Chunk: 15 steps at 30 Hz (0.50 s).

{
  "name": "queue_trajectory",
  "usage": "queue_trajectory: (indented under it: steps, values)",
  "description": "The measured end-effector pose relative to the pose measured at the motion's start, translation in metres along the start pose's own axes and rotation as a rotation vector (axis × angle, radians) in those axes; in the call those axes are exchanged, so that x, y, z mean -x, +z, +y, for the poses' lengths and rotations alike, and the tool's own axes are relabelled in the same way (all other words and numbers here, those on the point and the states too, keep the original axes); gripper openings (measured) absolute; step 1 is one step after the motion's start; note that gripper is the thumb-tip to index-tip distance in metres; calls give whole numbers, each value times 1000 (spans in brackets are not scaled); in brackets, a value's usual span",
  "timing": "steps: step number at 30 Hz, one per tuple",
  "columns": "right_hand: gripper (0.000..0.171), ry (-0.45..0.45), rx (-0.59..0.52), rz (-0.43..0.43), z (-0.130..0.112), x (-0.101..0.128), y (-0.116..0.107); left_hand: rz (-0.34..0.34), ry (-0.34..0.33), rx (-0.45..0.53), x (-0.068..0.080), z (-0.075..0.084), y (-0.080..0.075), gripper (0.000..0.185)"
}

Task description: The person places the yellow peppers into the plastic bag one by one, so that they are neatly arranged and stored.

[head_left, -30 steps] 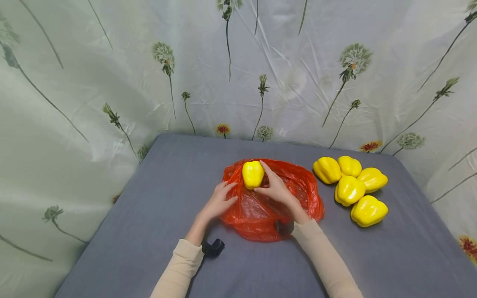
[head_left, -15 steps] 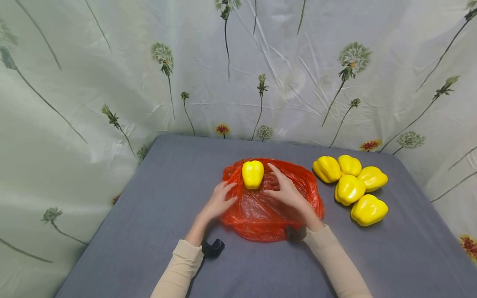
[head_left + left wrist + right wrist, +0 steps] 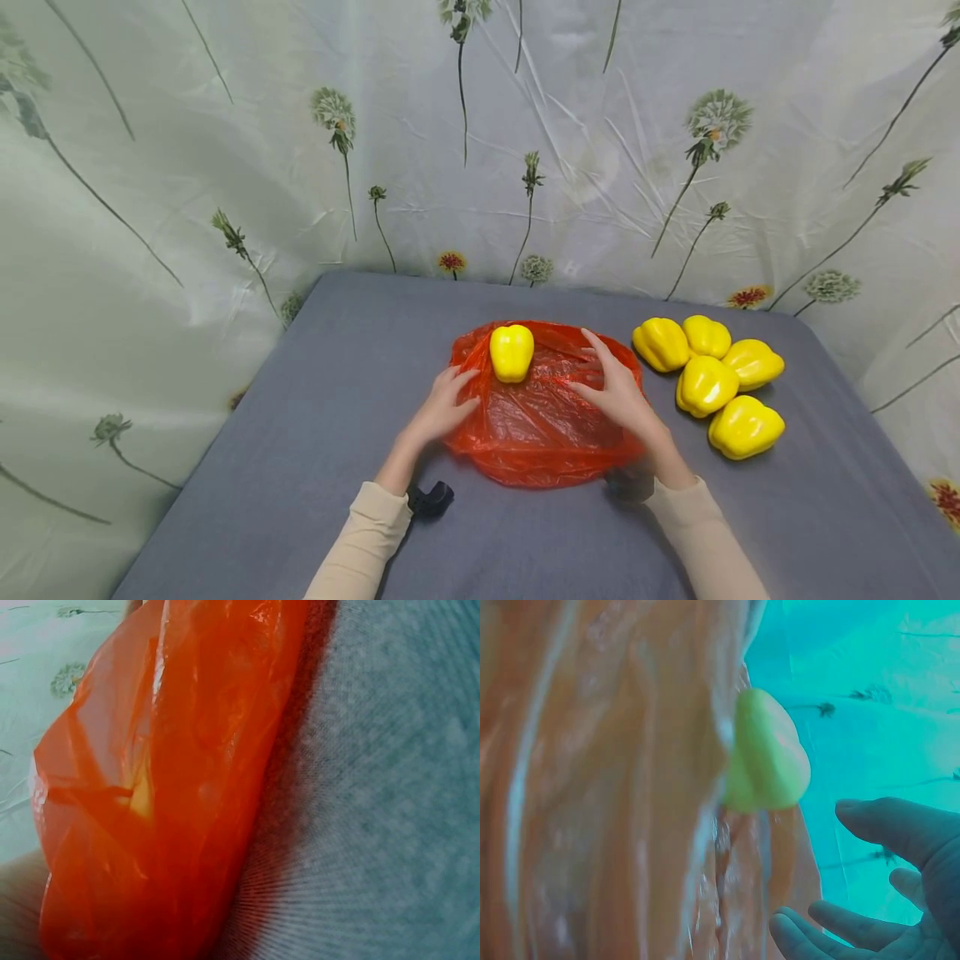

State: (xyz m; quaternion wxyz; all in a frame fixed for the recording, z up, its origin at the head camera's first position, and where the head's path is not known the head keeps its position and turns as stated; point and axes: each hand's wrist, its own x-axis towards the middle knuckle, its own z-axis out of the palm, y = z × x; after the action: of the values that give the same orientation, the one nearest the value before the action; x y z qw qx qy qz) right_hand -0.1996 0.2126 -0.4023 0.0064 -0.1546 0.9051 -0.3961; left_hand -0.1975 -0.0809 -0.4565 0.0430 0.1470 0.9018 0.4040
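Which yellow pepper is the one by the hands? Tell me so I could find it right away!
Look at the grey table and find the crinkly red plastic bag lying in its middle. One yellow pepper sits on the bag's far edge, between the left hand and the right hand. It is all alone on the bag, while the other five peppers huddle together on the bare table to the right.

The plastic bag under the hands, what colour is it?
The plastic bag is translucent orange-red, seen best in the head view; one yellow pepper sits on it.
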Motion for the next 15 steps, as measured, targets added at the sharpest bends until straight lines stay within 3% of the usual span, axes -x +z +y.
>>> queue_trajectory:
  steps: [15]
  values:
    - [83, 21, -7, 120, 20, 22, -40, 2, 8, -16, -1, -1, 1, 50]
